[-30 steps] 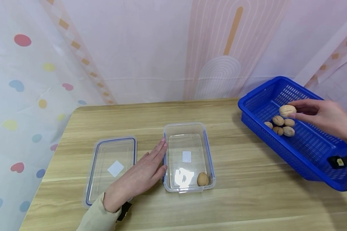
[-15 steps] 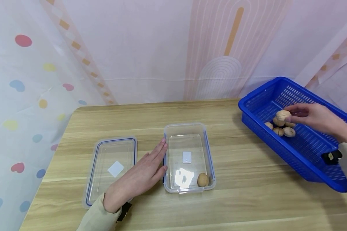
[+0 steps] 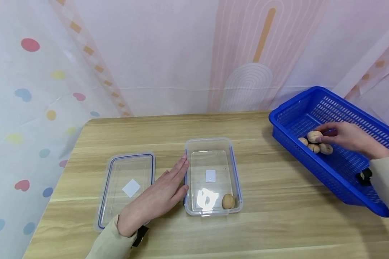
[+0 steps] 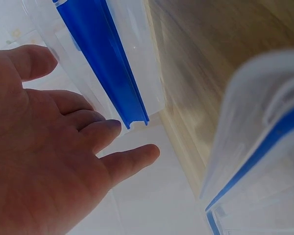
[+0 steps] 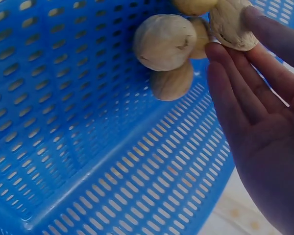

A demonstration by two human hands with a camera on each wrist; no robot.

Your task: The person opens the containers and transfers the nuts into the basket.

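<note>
My right hand reaches into the blue plastic basket and pinches a pale walnut between thumb and fingertips. More walnuts lie close by it at the basket's left end, one or more hidden by the hand in the head view. My left hand rests with fingers extended, fingertips against the left side of a clear box. That side's blue latch shows in the left wrist view. One walnut sits in the box's near right corner.
Left of the box, a clear lid with a blue seal lies on the wooden table, partly under my left forearm. A patterned cloth hangs behind the table's back edge.
My right hand has moved down and left with the walnut, from above the pile to right among the other walnuts. The left hand stays against the box.
</note>
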